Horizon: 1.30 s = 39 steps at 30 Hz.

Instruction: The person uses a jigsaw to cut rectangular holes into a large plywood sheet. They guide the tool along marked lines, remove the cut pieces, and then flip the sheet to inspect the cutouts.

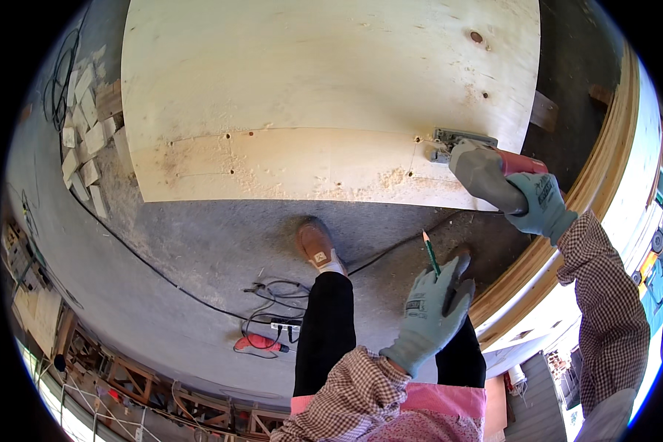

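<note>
A pale plywood sheet [331,66] fills the upper middle, with a thin line running across it near its front edge and sawdust scattered along that line. My right hand [530,202], in a light blue glove with grey-coated fingers, is closed around a red jigsaw [521,163]. The jigsaw's metal base plate [460,138] rests on the sheet near its right side; the blade cannot be seen. Lower down, above my legs, my left hand [429,313] wears a matching glove. A green pencil [430,252] sticks up from between its fingers, sharpened tip away from me.
Stacked boards [604,140] curve along the right. Wood offcuts [85,136] lie left of the sheet. A black cable [140,254] crosses the floor to a power strip [284,325] beside a red power tool [259,341]. My brown shoe [315,241] stands near the sheet.
</note>
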Each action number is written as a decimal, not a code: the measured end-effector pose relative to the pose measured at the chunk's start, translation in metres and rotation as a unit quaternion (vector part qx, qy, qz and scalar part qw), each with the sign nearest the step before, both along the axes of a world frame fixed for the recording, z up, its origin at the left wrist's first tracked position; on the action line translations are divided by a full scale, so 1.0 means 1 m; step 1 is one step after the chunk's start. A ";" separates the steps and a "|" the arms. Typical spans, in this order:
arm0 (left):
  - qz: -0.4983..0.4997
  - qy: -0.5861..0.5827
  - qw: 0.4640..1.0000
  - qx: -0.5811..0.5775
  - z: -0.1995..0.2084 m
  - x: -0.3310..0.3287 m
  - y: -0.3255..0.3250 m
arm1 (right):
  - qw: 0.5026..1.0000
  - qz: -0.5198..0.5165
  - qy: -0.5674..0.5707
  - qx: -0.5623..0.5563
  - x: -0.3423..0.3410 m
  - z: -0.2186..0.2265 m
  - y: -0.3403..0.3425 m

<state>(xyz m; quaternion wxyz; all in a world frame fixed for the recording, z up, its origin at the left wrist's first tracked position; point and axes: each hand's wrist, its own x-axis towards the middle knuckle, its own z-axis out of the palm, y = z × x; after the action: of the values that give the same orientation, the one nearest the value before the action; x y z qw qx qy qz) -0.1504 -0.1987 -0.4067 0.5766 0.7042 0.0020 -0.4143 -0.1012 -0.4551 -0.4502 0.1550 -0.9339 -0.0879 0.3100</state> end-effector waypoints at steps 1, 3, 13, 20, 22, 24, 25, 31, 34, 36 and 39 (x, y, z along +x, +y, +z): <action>0.002 0.000 1.000 -0.002 0.000 0.000 0.001 | 1.000 -0.002 -0.007 0.002 0.000 0.002 0.002; 0.010 -0.002 1.000 -0.004 0.000 0.000 0.001 | 1.000 -0.001 0.003 -0.001 0.001 0.001 0.002; 0.020 0.011 1.000 -0.008 0.001 -0.003 0.007 | 1.000 0.007 0.005 -0.013 0.007 0.001 0.015; 0.029 0.018 0.999 -0.012 0.001 -0.008 0.011 | 1.000 0.012 0.002 -0.001 0.014 0.004 0.024; 0.030 0.011 0.999 -0.008 0.002 -0.005 0.012 | 1.000 0.018 -0.005 0.002 0.014 0.004 0.025; 0.033 0.002 0.999 -0.002 0.003 -0.005 0.012 | 1.000 0.022 -0.004 0.004 0.014 0.003 0.025; 0.036 -0.003 0.999 0.000 0.002 -0.006 0.011 | 1.000 0.023 -0.003 0.005 0.015 0.002 0.026; 0.033 0.012 0.999 -0.011 0.000 -0.008 0.012 | 1.000 0.019 -0.013 0.022 0.018 0.000 0.033; 0.028 0.014 0.999 -0.014 0.001 -0.006 0.011 | 1.000 0.017 0.004 -0.001 0.018 0.003 0.032; 0.026 0.020 0.999 -0.014 0.001 -0.005 0.011 | 1.000 0.013 0.005 0.004 0.018 0.003 0.032; 0.032 0.022 0.999 -0.013 0.001 -0.006 0.011 | 1.000 0.013 0.007 0.010 0.021 0.002 0.037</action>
<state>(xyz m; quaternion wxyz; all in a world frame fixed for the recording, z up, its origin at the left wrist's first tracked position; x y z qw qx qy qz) -0.1567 -0.1876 -0.4060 0.5982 0.6872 0.0319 -0.4109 -0.0802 -0.4182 -0.4479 0.1610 -0.9290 -0.1017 0.3173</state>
